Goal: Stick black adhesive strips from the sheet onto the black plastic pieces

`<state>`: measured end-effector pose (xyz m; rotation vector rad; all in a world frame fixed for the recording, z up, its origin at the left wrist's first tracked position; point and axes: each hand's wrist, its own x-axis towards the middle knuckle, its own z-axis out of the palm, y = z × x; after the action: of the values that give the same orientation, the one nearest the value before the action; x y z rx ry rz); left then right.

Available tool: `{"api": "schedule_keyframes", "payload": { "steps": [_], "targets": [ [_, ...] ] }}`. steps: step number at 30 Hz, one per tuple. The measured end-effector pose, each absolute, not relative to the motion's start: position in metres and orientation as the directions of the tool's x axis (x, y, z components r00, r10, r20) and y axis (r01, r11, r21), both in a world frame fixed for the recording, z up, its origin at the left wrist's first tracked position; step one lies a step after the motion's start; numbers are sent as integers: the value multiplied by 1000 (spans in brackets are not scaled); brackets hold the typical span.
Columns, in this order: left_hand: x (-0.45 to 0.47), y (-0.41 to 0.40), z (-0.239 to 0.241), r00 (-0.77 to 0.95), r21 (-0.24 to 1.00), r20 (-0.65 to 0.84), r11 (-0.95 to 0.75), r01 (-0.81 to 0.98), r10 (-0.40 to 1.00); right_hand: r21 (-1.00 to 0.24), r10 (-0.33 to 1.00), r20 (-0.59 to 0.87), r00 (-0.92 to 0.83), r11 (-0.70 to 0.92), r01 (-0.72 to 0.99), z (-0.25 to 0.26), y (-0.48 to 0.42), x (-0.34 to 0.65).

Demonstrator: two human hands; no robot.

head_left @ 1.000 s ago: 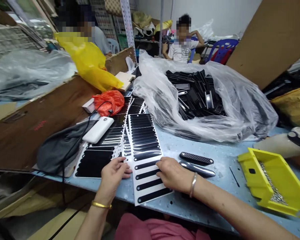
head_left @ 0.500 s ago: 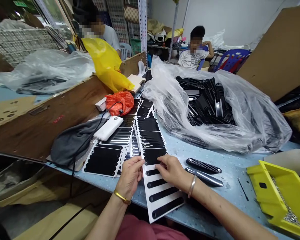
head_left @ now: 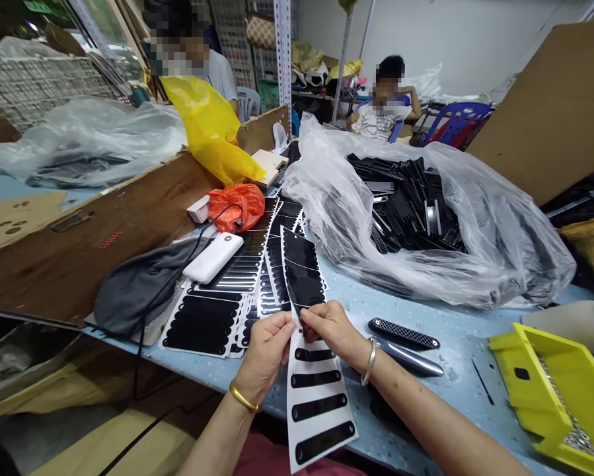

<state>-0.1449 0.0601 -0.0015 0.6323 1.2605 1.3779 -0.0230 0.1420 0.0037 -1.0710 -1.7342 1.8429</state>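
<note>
- A large, crumpled, translucent white plastic bag [head_left: 321, 198] stands open on the light-blue desk [head_left: 458, 396], with a jumbled heap of black plastic pieces [head_left: 415, 205] inside.
- A bright-yellow rectangular plastic bin [head_left: 524, 360] sits at the right, with small silvery metal parts [head_left: 580, 437] gathered along its bottom (too small to make out singly).
- A crumpled red plastic bag [head_left: 240, 206] rests near a white, rounded, slab-shaped device [head_left: 213, 258]; its contents cannot be told.
- The long white sheet with rows of black round-ended strips [head_left: 321, 393] lies between the two hands, its near end reaching past the desk's front edge.
- The left hand [head_left: 267, 344] has its thumb and forefinger pinched together at the sheet's left edge, the other fingers curled in.
- The right hand [head_left: 334, 330] lies over the sheet, thumb and forefinger drawn close, just beside the left fingertips (exactly what they grip is hidden).
- A black, lattice-patterned, elongated piece [head_left: 404, 334] lies near the right wrist, beside a glossy, dark, tapering one [head_left: 410, 357].
</note>
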Motion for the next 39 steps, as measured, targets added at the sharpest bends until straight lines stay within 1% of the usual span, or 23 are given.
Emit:
{"api": "schedule_keyframes", "payload": {
  "steps": [3, 7, 10, 12, 13, 15, 17, 19, 22, 25, 26, 27, 28, 29, 30, 31, 32, 33, 34, 36, 38, 39],
  "targets": [
    [-145, 62, -1, -264, 948, -218, 139, -288, 939, -967, 730, -254, -635, -170, 192, 3, 141, -23],
    [-144, 63, 1, -285, 985, -140, 104, -136, 948, -960, 710, -281, -646, -199, 198, 5, 144, -23],
    [-143, 62, 0, -280, 993, -109, 95, -64, 954, -915, 679, -400, -616, -332, 228, 7, 148, -25],
    [-145, 61, -3, -274, 993, -113, 100, -61, 955, -862, 637, -499, -588, -436, 260, 10, 150, -26],
    [-147, 61, -5, -277, 991, -129, 115, -68, 952, -844, 629, -529, -569, -459, 278, 11, 152, -25],
    [-156, 60, -11, -313, 985, -175, 164, -62, 933, -841, 663, -540, -518, -444, 309, 14, 157, -19],
    [-170, 61, -18, -401, 977, -189, 212, 14, 897, -864, 740, -497, -453, -376, 334, 19, 164, -3],
    [-185, 61, -23, -496, 958, -134, 240, 156, 858, -886, 813, -427, -395, -290, 361, 26, 172, 23],
    [-204, 61, -25, -574, 880, -35, 297, 370, 818, -899, 886, -335, -321, -199, 390, 40, 179, 73],
    [-209, 61, -16, -617, 748, 129, 333, 575, 776, -899, 930, -265, -255, -143, 413, 52, 174, 117],
    [-205, 62, -12, -616, 714, 196, 319, 623, 763, -901, 941, -235, -243, -118, 417, 55, 170, 127],
    [-199, 63, -7, -608, 710, 240, 290, 642, 757, -903, 949, -205, -239, -89, 420, 58, 165, 135],
    [-190, 66, -1, -594, 745, 235, 250, 619, 770, -906, 955, -174, -241, -59, 420, 61, 159, 140],
    [-178, 68, 4, -566, 812, 173, 208, 545, 806, -907, 957, -145, -251, -27, 421, 64, 153, 143],
    [-165, 72, 9, -506, 889, 69, 177, 421, 860, -905, 957, -119, -265, 5, 425, 67, 148, 145],
    [-152, 76, 14, -399, 947, -60, 179, 267, 915, -903, 955, -96, -282, 36, 429, 70, 142, 145],
    [-138, 81, 18, -262, 972, -165, 201, 120, 951, -899, 951, -75, -301, 66, 433, 73, 137, 145],
    [-125, 85, 21, -136, 974, -224, 227, 4, 965, -894, 945, -56, -322, 96, 438, 76, 133, 144],
    [-114, 89, 23, -38, 965, -253, 250, -77, 967, -890, 938, -39, -343, 123, 439, 79, 129, 145],
    [-98, 96, 27, 71, 951, -257, 266, -155, 964, -889, 926, -8, -377, 166, 427, 82, 123, 149],
    [-91, 100, 28, 102, 962, -225, 237, -136, 969, -897, 916, -6, -401, 172, 407, 82, 119, 158],
    [-90, 100, 29, 101, 977, -186, 195, -87, 977, -910, 916, -18, -400, 151, 386, 80, 119, 165]
  ]
}}
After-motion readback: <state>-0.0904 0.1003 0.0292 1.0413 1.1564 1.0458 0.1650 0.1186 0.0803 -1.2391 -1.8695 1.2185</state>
